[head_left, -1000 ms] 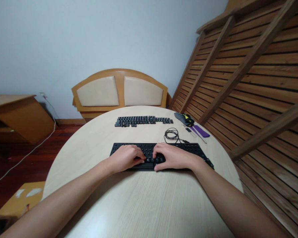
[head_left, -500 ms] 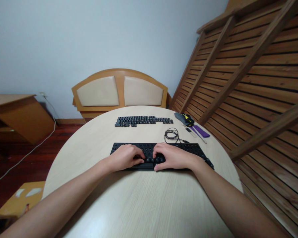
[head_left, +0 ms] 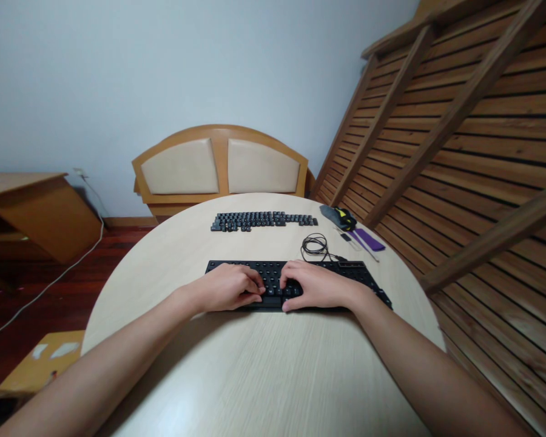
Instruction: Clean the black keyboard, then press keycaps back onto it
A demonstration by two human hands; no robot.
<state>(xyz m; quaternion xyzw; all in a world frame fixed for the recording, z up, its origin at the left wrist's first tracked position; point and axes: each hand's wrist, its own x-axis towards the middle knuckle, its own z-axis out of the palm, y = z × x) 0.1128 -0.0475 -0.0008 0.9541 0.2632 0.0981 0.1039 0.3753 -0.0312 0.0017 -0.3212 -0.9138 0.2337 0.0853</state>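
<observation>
A black keyboard (head_left: pixel 268 302) lies flat near the middle of the table, with many of its keycaps off. My left hand (head_left: pixel 230 286) rests over its left half. Thumb and bent fingers come close together at the lower key rows; anything small between them is hidden. On the right half sits my right hand (head_left: pixel 321 285), its curled index finger on the keys and its thumb at the front edge, gripping the keyboard. Behind it, loose black keycaps (head_left: pixel 250 220) are laid out in rows. A coiled black cable (head_left: pixel 316 244) lies just beyond the keyboard.
At the table's (head_left: pixel 255 370) back right lie grey, black and yellow gloves (head_left: pixel 339 217), a purple strip (head_left: pixel 369 239) and a thin metal tool (head_left: pixel 368 247). A slatted wooden frame (head_left: pixel 482 158) leans close on the right. A headboard (head_left: pixel 218 164) stands behind the table.
My left hand has shifted very slightly at the keys, its thumb and fingers still close together. My right hand and the keyboard stay in place. The view has tilted a touch.
</observation>
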